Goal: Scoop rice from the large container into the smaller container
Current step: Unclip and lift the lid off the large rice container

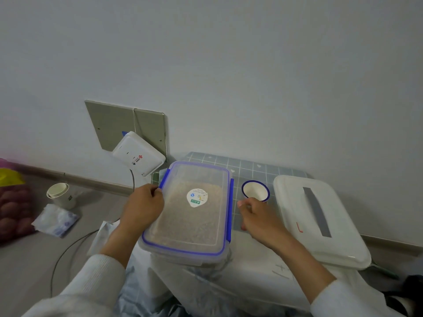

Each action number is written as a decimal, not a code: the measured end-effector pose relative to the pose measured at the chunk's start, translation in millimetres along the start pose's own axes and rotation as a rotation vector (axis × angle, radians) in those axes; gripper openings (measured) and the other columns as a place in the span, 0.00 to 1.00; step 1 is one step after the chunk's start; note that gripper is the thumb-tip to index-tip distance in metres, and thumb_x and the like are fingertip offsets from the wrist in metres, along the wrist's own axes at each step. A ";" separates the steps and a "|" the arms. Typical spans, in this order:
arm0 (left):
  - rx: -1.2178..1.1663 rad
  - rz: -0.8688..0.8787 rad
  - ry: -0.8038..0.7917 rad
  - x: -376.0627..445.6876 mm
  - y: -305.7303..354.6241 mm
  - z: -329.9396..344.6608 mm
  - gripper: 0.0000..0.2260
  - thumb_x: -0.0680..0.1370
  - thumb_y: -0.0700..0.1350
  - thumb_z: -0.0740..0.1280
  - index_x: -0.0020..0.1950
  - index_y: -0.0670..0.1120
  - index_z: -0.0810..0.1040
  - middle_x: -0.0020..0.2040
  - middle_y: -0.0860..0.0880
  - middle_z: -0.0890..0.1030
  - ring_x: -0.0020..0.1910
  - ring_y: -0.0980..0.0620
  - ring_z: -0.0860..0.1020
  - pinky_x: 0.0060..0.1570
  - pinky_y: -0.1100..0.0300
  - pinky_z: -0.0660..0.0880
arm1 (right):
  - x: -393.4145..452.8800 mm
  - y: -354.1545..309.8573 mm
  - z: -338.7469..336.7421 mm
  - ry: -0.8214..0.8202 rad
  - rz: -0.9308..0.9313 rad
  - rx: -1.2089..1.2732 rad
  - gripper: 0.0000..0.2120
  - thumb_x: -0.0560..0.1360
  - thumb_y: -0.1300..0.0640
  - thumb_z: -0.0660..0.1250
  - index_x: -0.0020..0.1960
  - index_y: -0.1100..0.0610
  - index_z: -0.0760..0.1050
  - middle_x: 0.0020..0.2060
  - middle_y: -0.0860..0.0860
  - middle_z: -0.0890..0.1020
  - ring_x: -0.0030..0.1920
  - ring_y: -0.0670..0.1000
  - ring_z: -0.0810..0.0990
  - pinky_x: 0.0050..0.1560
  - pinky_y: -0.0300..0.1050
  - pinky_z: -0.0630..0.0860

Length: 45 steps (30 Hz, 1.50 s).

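The large clear container (pixel 190 220) stands in the middle, filled with brownish rice. Its blue-rimmed lid (pixel 212 177) is on, with a round sticker on top. My left hand (pixel 143 208) is at the container's left side, and its curled fingertips grip the blue left latch (pixel 163 179). My right hand (pixel 258 219) hovers just right of the blue right latch (pixel 230 209), with fingers loosely curled and nothing in them. A small white cup with a blue rim (pixel 256 191) stands empty right behind my right hand.
A white lidded box (pixel 320 220) lies at the right on the checked table mat (pixel 256 168). A white router (pixel 138 154) leans on the wall at the back left. On the floor to the left are paper cups (pixel 58 194), a tissue pack (pixel 56 220) and cables.
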<state>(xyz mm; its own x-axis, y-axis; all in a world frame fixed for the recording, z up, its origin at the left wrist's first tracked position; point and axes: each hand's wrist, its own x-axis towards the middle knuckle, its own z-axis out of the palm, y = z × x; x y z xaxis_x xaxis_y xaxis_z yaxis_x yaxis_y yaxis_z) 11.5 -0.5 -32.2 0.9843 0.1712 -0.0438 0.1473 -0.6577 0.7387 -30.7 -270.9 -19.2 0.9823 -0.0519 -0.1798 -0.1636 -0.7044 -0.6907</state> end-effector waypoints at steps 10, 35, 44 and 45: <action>-0.114 -0.084 -0.036 4.2 -5.5 2.0 0.14 0.81 0.48 0.57 0.40 0.46 0.77 0.36 0.44 0.80 0.36 0.49 0.79 0.31 0.63 0.69 | 3.1 1.5 12.2 0.001 -0.019 0.029 0.16 0.83 0.48 0.54 0.48 0.58 0.74 0.37 0.55 0.80 0.38 0.51 0.79 0.43 0.47 0.78; -0.168 -0.150 -0.037 5.4 -5.1 0.6 0.18 0.82 0.51 0.56 0.39 0.42 0.77 0.36 0.43 0.80 0.35 0.48 0.80 0.30 0.61 0.71 | 0.3 -5.0 32.0 -0.079 -0.005 0.242 0.17 0.82 0.45 0.53 0.52 0.55 0.74 0.46 0.54 0.83 0.46 0.53 0.83 0.52 0.53 0.81; -0.127 -0.201 -0.078 8.1 -13.7 -8.8 0.19 0.82 0.50 0.55 0.42 0.40 0.78 0.36 0.43 0.81 0.34 0.48 0.80 0.30 0.60 0.72 | 1.7 -5.6 32.6 -0.071 0.010 0.224 0.17 0.83 0.45 0.51 0.50 0.55 0.74 0.44 0.53 0.82 0.42 0.52 0.82 0.42 0.45 0.78; -0.131 -0.196 -0.098 8.3 -15.5 -11.2 0.19 0.82 0.50 0.56 0.42 0.39 0.78 0.37 0.42 0.81 0.33 0.48 0.80 0.31 0.59 0.73 | 2.3 -5.6 32.4 -0.073 0.011 0.223 0.17 0.83 0.45 0.51 0.50 0.54 0.74 0.44 0.53 0.82 0.41 0.51 0.82 0.41 0.45 0.77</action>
<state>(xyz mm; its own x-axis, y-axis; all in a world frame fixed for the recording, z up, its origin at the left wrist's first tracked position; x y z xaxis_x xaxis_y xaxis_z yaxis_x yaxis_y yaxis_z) 16.2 19.3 -36.5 0.9440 0.2098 -0.2546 0.3281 -0.5170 0.7906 -30.5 -244.2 -38.5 0.9726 -0.0019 -0.2325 -0.1982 -0.5296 -0.8248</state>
